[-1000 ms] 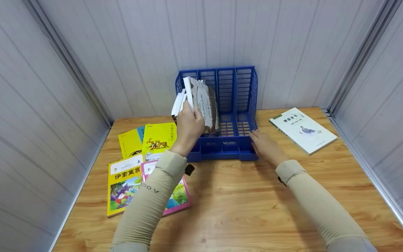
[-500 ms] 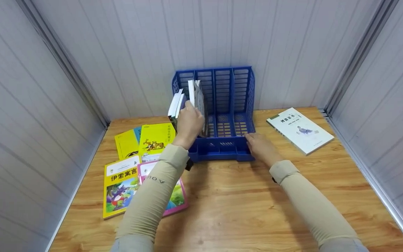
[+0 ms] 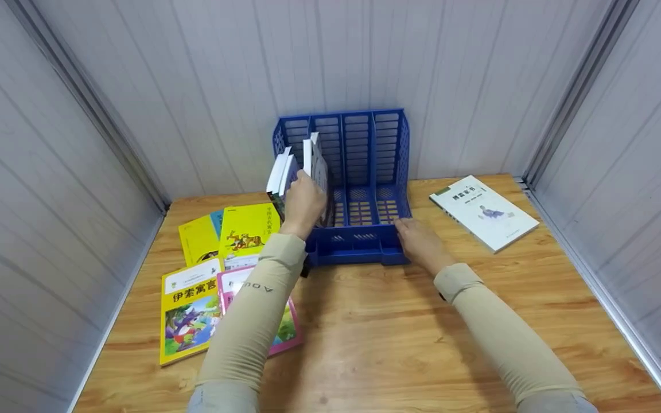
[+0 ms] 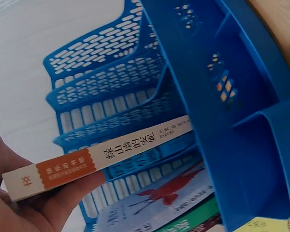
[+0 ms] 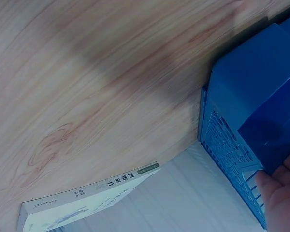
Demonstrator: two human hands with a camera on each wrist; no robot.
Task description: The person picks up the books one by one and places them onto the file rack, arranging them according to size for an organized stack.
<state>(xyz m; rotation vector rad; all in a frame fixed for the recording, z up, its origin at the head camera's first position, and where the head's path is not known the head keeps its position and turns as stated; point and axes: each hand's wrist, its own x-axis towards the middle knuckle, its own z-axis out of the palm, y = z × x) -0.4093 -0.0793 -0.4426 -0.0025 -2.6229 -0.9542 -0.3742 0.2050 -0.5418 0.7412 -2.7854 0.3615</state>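
A blue desktop file rack (image 3: 359,244) with upright dividers stands against the back wall. My left hand (image 3: 306,201) holds a paperback book (image 4: 111,155) by its upper end, between thumb and fingers. The book stands upright in the second compartment from the left; its white spine has an orange patch. Several books (image 4: 159,205) lean in the leftmost compartment beside that hand. At the rack's front right corner, my right hand (image 3: 422,244) grips the edge, and part of its fingers falls outside the right wrist view.
On the wooden table (image 3: 376,344), a white book (image 3: 484,212) lies flat right of the rack. Yellow books (image 3: 247,232), a yellow-bordered picture book (image 3: 190,312) and a pink-edged book (image 3: 287,332) lie at the left. Panel walls (image 3: 221,86) enclose the table.
The left hand has lowered the book and turned it upright into the second compartment; its front cover no longer faces the head camera. The right hand stays at the rack's corner.
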